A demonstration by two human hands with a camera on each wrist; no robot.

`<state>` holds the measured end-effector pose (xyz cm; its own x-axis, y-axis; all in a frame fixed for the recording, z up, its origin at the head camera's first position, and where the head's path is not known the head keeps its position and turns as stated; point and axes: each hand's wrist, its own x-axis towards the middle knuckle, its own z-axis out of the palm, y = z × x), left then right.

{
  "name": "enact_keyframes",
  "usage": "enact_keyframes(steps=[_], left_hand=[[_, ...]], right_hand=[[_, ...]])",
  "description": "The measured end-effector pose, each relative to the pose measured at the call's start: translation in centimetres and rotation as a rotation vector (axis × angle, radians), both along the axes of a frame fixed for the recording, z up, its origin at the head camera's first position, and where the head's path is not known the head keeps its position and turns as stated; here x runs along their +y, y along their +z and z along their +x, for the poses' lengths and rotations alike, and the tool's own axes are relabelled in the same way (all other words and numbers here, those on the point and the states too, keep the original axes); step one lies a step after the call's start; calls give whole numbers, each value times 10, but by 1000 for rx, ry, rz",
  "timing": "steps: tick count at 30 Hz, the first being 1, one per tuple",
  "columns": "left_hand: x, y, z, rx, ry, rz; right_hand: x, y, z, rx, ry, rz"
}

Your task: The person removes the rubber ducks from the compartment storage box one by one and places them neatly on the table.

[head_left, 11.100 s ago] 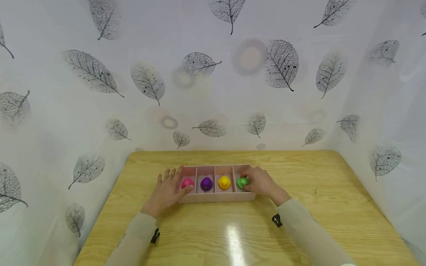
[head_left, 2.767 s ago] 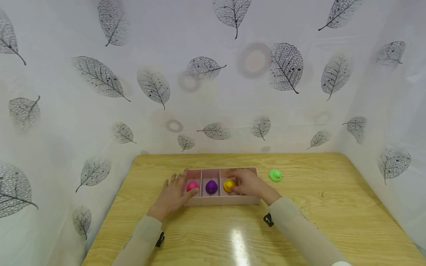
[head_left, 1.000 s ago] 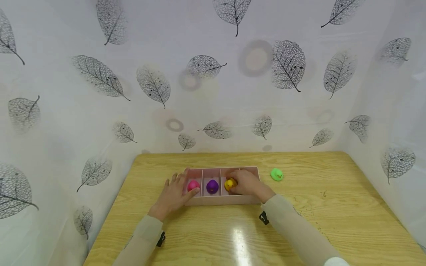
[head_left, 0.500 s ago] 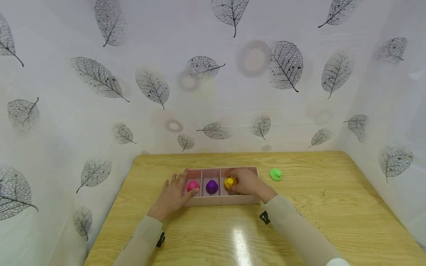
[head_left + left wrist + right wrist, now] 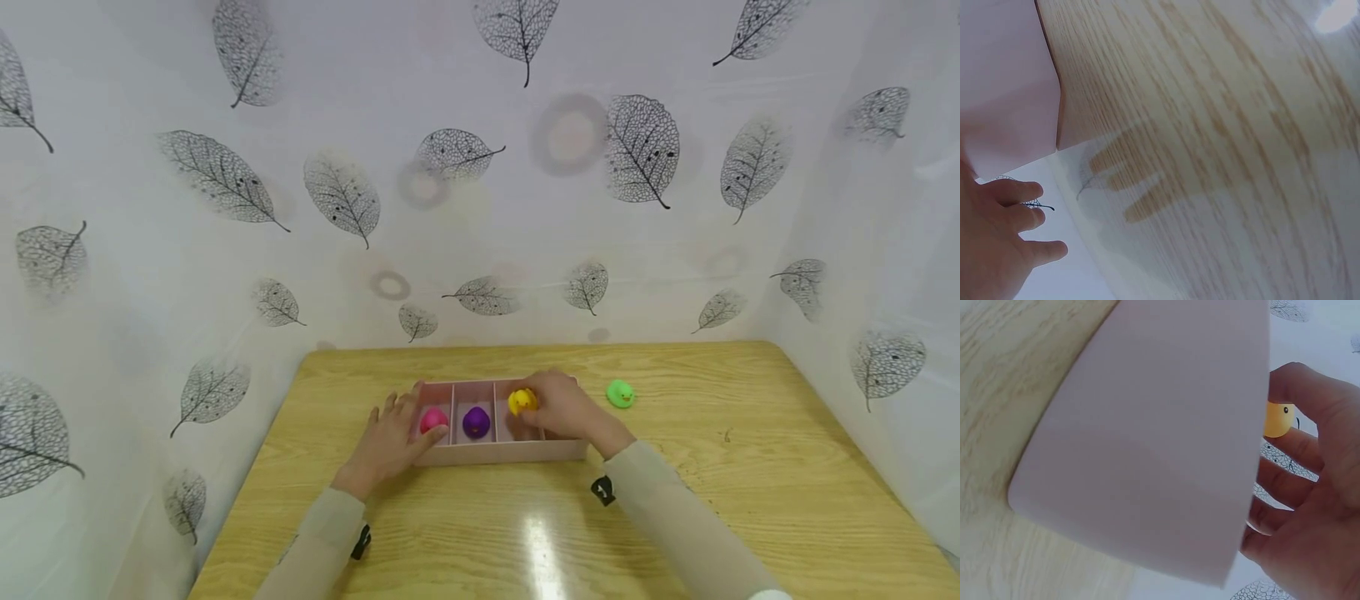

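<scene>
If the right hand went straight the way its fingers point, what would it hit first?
The right hand would likely meet the box divider left of the yellow toy duck it holds, though depth is unclear.

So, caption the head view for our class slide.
Right hand holds yellow duck over tray; left hand touches tray's left end.

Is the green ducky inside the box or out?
Out. The green duck sits on the wooden table, apart from the pink box, to its right.

Left grip (image 5: 991, 240), 3 fingers (image 5: 1049, 251) straight, pink box (image 5: 1010, 81) beside it, glossy wood-grain tabletop (image 5: 1229, 137)
</scene>
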<state>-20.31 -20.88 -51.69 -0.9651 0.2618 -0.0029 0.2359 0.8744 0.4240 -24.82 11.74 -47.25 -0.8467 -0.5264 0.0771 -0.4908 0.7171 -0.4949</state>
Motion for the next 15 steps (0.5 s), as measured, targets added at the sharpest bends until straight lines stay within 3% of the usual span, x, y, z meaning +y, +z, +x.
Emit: enact_keyframes(steps=[15], left_hand=[[1,-1,5,4,8,-2]], right_hand=[[9,15,7,67,21,-123]])
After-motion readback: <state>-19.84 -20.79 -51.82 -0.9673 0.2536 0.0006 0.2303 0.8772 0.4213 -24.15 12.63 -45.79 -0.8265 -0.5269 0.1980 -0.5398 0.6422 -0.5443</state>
